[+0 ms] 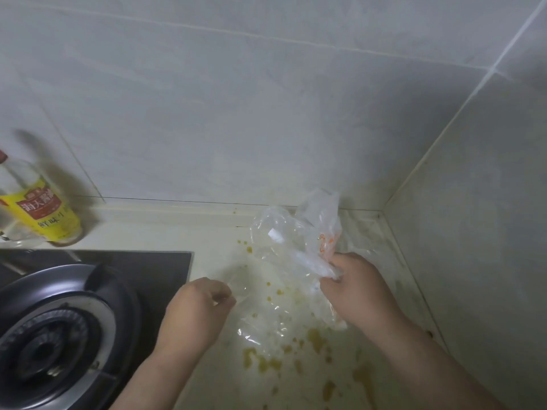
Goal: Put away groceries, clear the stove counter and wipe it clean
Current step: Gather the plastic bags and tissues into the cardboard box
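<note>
Gas hob (154, 267) sat lower left of frame: black glass w/ round burner (44, 347) & dark pan support (97, 276). Pale grey wall tiles (236, 113) filled upper half, meeting side wall (473, 232) at right-hand corner.

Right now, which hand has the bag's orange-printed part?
The right hand: its grip bunches the bag just below the orange print. The left hand only pinches a plain clear edge.
</note>
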`<action>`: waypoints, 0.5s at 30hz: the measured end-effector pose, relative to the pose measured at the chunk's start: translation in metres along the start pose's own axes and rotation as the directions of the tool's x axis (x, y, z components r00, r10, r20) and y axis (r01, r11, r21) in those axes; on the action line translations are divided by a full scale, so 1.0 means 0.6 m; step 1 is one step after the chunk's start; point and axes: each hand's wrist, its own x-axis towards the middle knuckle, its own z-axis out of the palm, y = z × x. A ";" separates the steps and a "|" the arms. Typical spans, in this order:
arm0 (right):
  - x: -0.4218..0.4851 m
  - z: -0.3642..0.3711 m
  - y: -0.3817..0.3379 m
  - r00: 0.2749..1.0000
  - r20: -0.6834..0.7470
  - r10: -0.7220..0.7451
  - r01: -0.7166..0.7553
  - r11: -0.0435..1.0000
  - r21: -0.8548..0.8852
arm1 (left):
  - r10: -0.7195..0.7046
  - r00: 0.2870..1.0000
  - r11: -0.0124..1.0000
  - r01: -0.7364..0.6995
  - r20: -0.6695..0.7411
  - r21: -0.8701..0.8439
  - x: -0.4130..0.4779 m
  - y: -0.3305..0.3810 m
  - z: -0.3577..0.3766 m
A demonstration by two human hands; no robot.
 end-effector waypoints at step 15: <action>-0.125 -0.067 -0.067 0.999 -0.050 -0.006 0.006 1.000 0.005 | 0.033 0.996 0.991 -0.044 -0.086 -0.130 -0.121 0.022 -0.133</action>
